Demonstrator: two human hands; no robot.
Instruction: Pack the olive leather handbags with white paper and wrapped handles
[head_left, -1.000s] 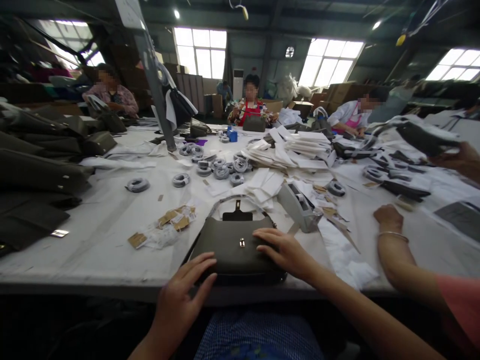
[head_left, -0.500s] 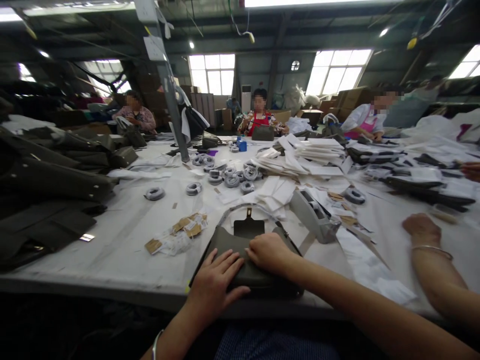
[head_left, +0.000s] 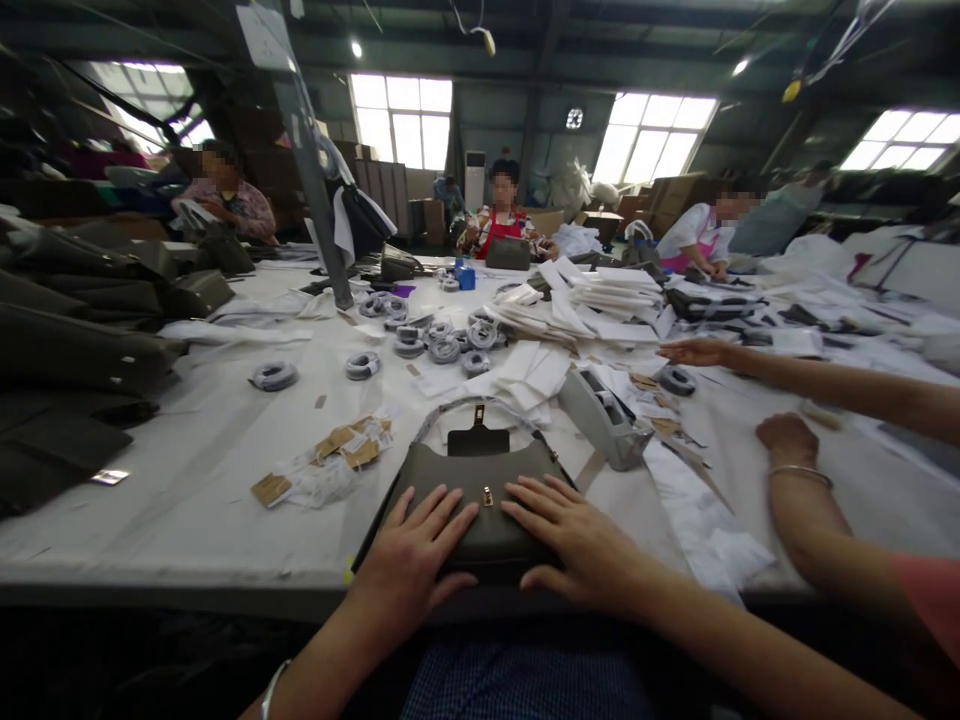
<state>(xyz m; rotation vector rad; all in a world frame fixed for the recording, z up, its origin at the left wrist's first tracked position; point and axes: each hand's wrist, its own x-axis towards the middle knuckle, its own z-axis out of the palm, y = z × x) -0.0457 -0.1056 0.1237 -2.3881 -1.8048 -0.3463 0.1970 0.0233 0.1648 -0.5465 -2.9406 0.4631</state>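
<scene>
A dark olive handbag (head_left: pixel 480 470) lies flat at the table's front edge, its wrapped handle pointing away from me. Its flap tab with a gold clasp plate is folded back, and a gold turn lock shows on the bag's front. My left hand (head_left: pixel 412 545) rests on the bag's left part, fingers spread. On the right part lies my right hand (head_left: pixel 577 535), also flat with fingers apart. A grey tape dispenser (head_left: pixel 604 420) stands just beyond the bag to the right. Left of the bag is a small heap of brown tags and clear packets (head_left: pixel 330 460).
Stacked olive bags (head_left: pixel 75 350) cover the table's left side. Several wrapped grey coils (head_left: pixel 442 345) and white sheets (head_left: pixel 532 370) lie beyond the bag. A metal post (head_left: pixel 311 170) rises at the left. A co-worker's arms (head_left: pixel 795 460) reach in from the right; other people work across the table.
My right hand has gone from a curled grip to lying flat, moving right and uncovering the gold lock. The co-worker's second arm now stretches over the table. The view has shifted slightly.
</scene>
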